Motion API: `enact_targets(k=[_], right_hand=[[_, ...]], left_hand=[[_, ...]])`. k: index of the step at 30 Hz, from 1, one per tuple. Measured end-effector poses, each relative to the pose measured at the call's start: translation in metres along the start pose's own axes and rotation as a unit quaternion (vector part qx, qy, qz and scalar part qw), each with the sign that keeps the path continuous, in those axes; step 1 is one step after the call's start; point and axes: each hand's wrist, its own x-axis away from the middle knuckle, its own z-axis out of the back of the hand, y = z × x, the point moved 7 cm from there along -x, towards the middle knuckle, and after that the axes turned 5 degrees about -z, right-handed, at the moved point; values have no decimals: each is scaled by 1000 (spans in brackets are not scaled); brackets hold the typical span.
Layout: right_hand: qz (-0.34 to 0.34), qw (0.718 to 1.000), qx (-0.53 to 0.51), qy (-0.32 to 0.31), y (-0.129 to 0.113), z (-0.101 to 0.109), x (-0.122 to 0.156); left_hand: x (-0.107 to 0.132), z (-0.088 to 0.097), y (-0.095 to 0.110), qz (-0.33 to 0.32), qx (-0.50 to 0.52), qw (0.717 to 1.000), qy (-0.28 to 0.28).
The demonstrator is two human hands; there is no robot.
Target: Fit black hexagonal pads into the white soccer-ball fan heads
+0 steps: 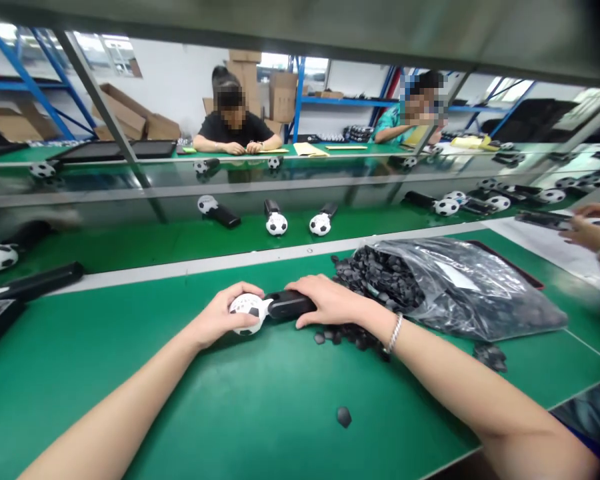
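- By the left hand (219, 317), a white ball with black patches (247, 312) is gripped, the fingers being curled over its far side and the thumb laid along its near side.
- By the right hand (333, 301), the black handle (287, 306) joined to the ball is held, its right end being covered by the palm.
- The ball and handle are held sideways over the middle of the green desk (220, 407); whether the desk is touched by them cannot be told.
- A bracelet (394, 333) is worn on the right wrist.
- Beside the right hand, small black pieces (385, 273) are heaped at the mouth of a clear plastic bag (480, 287), and some are scattered beneath the wrist.
- One black piece (344, 417) is left alone nearer the desk's front.
- Beyond the desk, three more balls with handles (276, 220) are spread along a green strip (115, 243).
- At the right edge, another ball and handle are held by a co-worker's hands (593, 227).
- Farther back, two people (237, 130) are seated before blue shelves (350, 101) and cardboard boxes (283, 97).
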Motion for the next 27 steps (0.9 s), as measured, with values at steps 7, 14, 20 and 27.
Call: enact_targets(k=[7,14,20,27], right_hand=[[-144,972,-182,30,34,-3,-51],[-273,924,-173,202,66,16,-147],[-377,894,-72,231,84,17,-190],[-222,953,36,202,81,23,-174]], left_hand=[[-1,59,-16,-57,90,956,274],[19,96,-13,-57,-40,951,301],[99,203,30,-2,-456,783,423],[135,287,41,178,-634,673,337]])
